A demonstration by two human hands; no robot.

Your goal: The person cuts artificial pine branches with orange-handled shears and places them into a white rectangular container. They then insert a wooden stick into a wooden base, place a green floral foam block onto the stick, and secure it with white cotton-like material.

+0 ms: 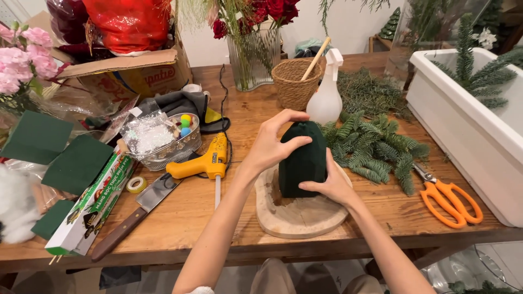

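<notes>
On a round wooden board near the table's front edge stands a dark green foam block, upright. Over its top curls the left hand, fingers bent and pressing the foam. Against the block's lower right side lies the right hand, fingers spread flat on it. Right of the block lie fir sprigs and, farther out, orange scissors. Behind the block stands a white spray bottle; left of it lies a yellow glue gun.
</notes>
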